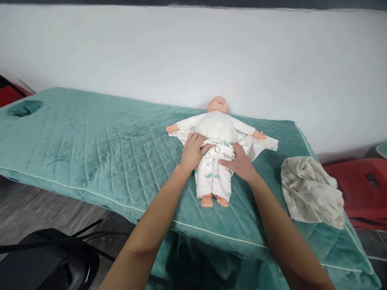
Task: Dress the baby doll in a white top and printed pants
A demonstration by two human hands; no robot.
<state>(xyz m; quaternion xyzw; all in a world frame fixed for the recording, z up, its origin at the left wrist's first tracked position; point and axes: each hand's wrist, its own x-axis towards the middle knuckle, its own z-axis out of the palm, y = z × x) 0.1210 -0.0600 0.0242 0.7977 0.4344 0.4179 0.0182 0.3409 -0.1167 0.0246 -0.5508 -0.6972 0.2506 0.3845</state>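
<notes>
A baby doll [215, 125] lies on its back on the green quilted bed, arms spread and feet toward me. It wears white printed pants [213, 175] with blue-green figures. Beneath its torso and arms a printed baby shirt [258, 145] is spread out, its sleeve reaching to the right. My left hand [193, 152] is closed on the pants' waistband at the doll's hip, thumb over the front. On the opposite hip my right hand [241, 163] grips the waistband, its thumb across the front of the pants. Some fingertips are hidden at the doll's sides.
A crumpled pale cloth [311, 191] lies at the right of the bed [99, 141]. The bed has a face hole [26, 108] at far left. Behind it stands a white wall [136, 56]. Red objects [363, 189] and a black object [45, 257] flank it.
</notes>
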